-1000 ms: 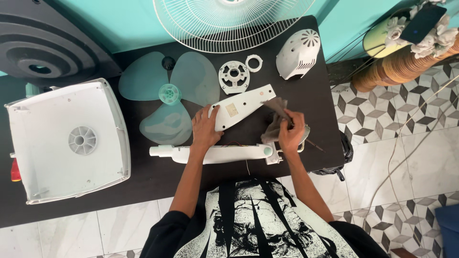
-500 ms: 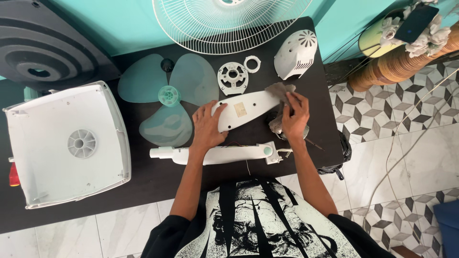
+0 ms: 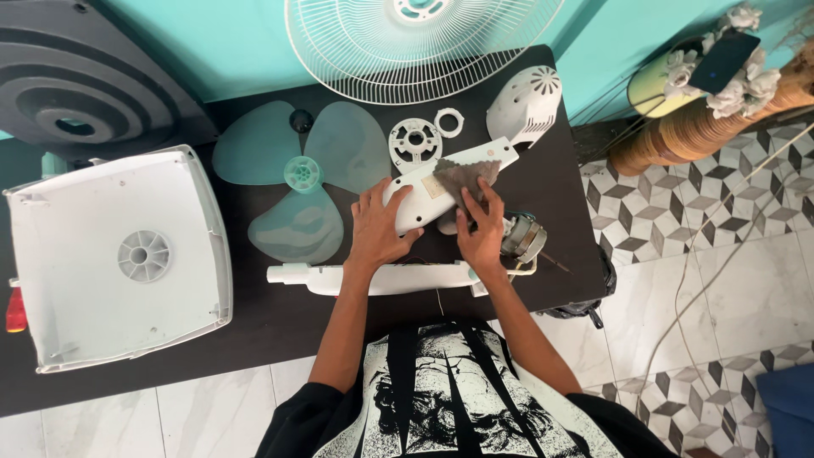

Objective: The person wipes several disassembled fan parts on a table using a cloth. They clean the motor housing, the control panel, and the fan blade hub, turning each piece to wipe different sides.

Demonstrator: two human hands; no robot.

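The right hand (image 3: 483, 233) has slid its brown cloth (image 3: 465, 175) up onto the white panel (image 3: 445, 180), fingers flat, pressing; wiping has moved up the panel. The left hand (image 3: 377, 227) lies spread, pinning the panel's near end. One tube (image 3: 373, 278) at 6 o'clock, one motor (image 3: 519, 237) at 3, one blade (image 3: 297, 182) at 9, one grille (image 3: 415, 38) at 12.

A dark table (image 3: 280, 314) carries fan blades (image 3: 292, 182), a white base (image 3: 110, 254) and a motor cover (image 3: 524, 103).
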